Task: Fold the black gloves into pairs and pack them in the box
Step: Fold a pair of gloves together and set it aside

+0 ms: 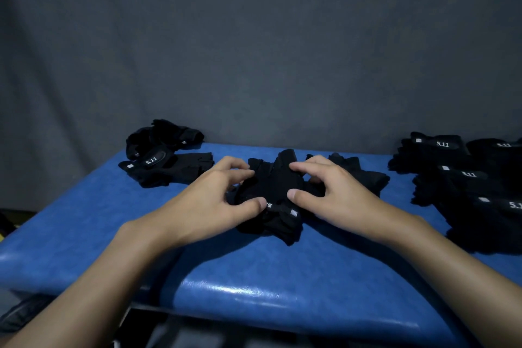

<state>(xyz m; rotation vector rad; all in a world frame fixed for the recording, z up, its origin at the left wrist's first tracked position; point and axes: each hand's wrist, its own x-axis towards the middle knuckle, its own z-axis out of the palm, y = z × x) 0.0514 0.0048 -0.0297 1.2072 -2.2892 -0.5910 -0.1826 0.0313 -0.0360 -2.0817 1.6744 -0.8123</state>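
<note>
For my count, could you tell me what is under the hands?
The left hand and right hand grip a black glove bundle on the blue table; its middle is covered.

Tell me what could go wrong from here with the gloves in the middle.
1. The left hand and right hand pinch the middle gloves mostly with fingertips, so the fold may spring open on release.
2. A loose glove lies just behind the right hand. In this dim light it could get dragged in or mispaired.
3. The glove pile sits close on the right, and a sweep of that hand might topple it.
</note>
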